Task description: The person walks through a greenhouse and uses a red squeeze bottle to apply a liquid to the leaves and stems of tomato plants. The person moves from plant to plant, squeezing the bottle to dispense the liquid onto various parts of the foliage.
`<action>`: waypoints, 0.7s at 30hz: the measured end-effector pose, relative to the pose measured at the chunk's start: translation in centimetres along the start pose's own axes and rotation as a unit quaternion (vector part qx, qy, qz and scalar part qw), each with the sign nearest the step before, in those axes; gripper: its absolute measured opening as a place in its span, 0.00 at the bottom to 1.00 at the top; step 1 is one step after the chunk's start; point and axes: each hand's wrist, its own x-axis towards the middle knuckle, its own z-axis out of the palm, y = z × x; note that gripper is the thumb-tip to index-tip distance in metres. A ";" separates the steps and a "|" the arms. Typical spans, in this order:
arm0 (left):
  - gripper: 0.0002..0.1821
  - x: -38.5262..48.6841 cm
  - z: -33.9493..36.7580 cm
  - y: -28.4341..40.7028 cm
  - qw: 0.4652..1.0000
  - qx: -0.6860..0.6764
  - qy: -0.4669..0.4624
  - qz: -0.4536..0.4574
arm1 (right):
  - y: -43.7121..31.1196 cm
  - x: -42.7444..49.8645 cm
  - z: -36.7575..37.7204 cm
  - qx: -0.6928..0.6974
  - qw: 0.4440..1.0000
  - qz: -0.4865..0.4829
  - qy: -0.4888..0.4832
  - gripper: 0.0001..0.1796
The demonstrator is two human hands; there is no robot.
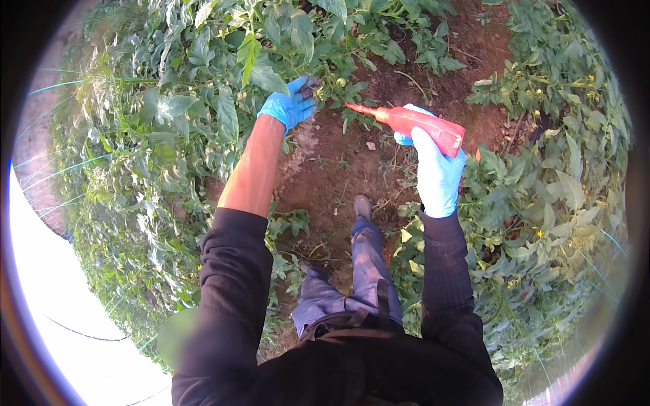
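Observation:
My left hand (289, 105), in a blue disposable glove with dark-stained fingertips, reaches into the tomato plants (218, 101) on the left. Its fingertips are at a small flower truss (319, 93); whether they pinch it is too small to tell. A small pale green tomato (341, 81) hangs just to the right of that truss. My right hand (437, 175), also in a blue glove, grips a red squeeze bottle (424, 126). The bottle lies tilted across the palm, its tapered nozzle (361, 108) pointing left towards the truss, apart from it.
Bare brown soil (325, 185) forms a path between two rows of plants, with my shoe (362, 207) on it. More tomato plants (553, 188) with yellow flowers line the right side. Thin green support strings (76, 170) stretch out at the left.

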 end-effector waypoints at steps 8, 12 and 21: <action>0.23 1.7 -0.8 -0.8 0.992 0.119 -0.011 0.030 | 6.4 3.4 2.7 -0.085 0.994 -0.054 -0.029 0.18; 0.23 1.5 -0.7 -0.8 0.990 0.130 0.010 0.053 | 9.1 4.7 3.9 -0.106 0.993 -0.038 -0.031 0.18; 0.26 0.7 -0.9 -1.0 0.984 0.163 0.038 0.065 | 11.6 6.4 5.4 -0.107 0.993 0.027 -0.048 0.17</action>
